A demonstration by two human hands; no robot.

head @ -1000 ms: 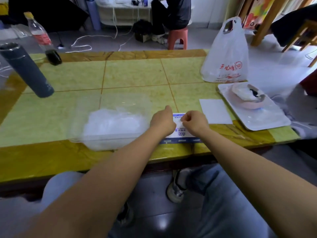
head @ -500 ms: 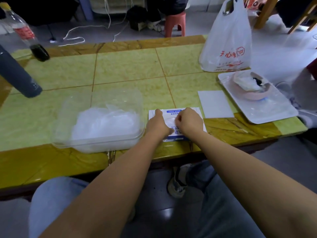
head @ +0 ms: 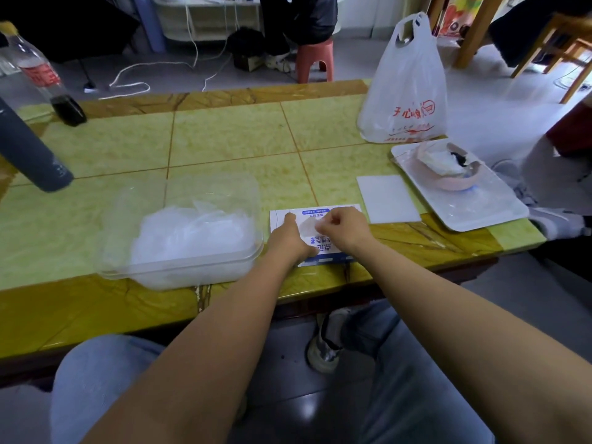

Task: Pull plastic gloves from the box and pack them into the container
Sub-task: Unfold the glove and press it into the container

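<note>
While the left hand (head: 288, 236) presses on the glove box (head: 340, 210) at the near edge of the tabletop (head: 224, 136), the right hand (head: 345, 229) pinches a filmy glove (head: 306, 226) at its opening. The clear container (head: 224, 193), part-filled with gloves (head: 192, 233), sits just left; a white card (head: 387, 198), tray (head: 474, 214) and plastic bag (head: 407, 91) lie right, a grey flask (head: 28, 152) far left
</note>
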